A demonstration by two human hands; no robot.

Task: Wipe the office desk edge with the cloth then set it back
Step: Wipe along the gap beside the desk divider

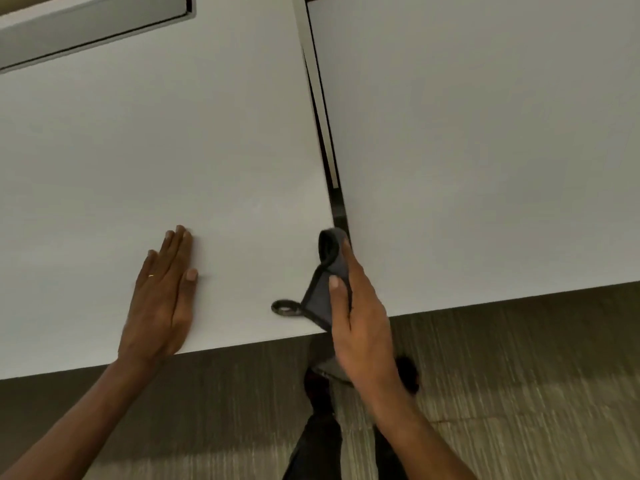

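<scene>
A dark grey cloth (323,289) with a small hanging loop is folded over the right side edge of the left white desk (156,133), near its front right corner. My right hand (360,320) grips the cloth, thumb on top of the desk surface and fingers down in the gap beside the edge. My left hand (162,299) lies flat, palm down, fingers together, on the same desk near its front edge, holding nothing. Part of the cloth is hidden under my right hand.
A second white desk (485,150) stands to the right, separated by a narrow dark gap (327,150). A grey recessed strip (86,26) runs along the far left. Below the desks lie striped carpet (519,393) and my dark-trousered legs (318,438).
</scene>
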